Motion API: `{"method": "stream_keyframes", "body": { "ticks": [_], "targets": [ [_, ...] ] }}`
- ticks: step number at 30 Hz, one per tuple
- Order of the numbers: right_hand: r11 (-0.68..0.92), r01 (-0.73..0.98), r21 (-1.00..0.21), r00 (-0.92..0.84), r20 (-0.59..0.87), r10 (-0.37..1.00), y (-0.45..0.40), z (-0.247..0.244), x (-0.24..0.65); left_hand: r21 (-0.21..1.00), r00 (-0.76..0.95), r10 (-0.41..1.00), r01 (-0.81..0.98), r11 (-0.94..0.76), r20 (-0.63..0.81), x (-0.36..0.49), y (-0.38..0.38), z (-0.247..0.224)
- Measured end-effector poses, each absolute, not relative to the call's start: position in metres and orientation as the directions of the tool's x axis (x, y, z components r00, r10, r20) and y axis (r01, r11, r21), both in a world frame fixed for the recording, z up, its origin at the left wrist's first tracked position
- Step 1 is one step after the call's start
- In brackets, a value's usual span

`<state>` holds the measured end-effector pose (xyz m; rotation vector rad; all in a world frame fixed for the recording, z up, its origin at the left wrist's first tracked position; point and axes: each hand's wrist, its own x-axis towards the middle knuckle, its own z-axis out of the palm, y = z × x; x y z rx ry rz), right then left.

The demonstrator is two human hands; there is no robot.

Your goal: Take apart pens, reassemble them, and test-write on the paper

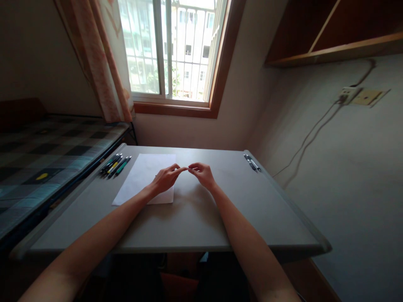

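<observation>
My left hand (166,178) is over the right part of a white sheet of paper (135,178), its fingers closed. A small dark end shows behind its knuckles, seemingly part of a thin pen-like object mostly hidden by the hand. Just to the right, above the bare table top, my right hand (203,174) has thumb and fingers pinched together. The fingertips of both hands meet at one spot. Whatever lies between them is too small and dark to name.
Several pens (115,166), some green or yellow, lie in a cluster on the left of the grey table (195,222). A few more pens (252,162) are at the far right edge. Beyond stand a bed (63,142), a barred window (185,54) and a wall socket (349,95) with a cord.
</observation>
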<state>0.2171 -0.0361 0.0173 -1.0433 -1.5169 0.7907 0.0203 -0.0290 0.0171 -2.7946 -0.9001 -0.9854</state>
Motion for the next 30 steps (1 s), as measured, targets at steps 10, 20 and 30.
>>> {"method": "stream_keyframes", "body": {
  "ticks": [10, 20, 30],
  "targets": [
    [0.398, 0.213, -0.892, -0.029, 0.401, 0.915, -0.0358, 0.0162, 0.217, 0.142, 0.621, 0.521, 0.554, -0.82, 0.586, 0.0208, -0.0277, 0.0153],
    [0.404, 0.228, -0.886, -0.027, 0.409, 0.912, -0.0347, 0.0145, 0.2175, 0.148, 0.616, 0.525, 0.555, -0.818, 0.588, 0.0214, -0.0289, 0.0169],
    [0.403, 0.244, -0.882, 0.001, 0.415, 0.91, -0.0355, 0.0173, 0.2193, 0.186, 0.596, 0.541, 0.553, -0.812, 0.594, 0.0196, -0.0293, 0.0179]
  ]
}}
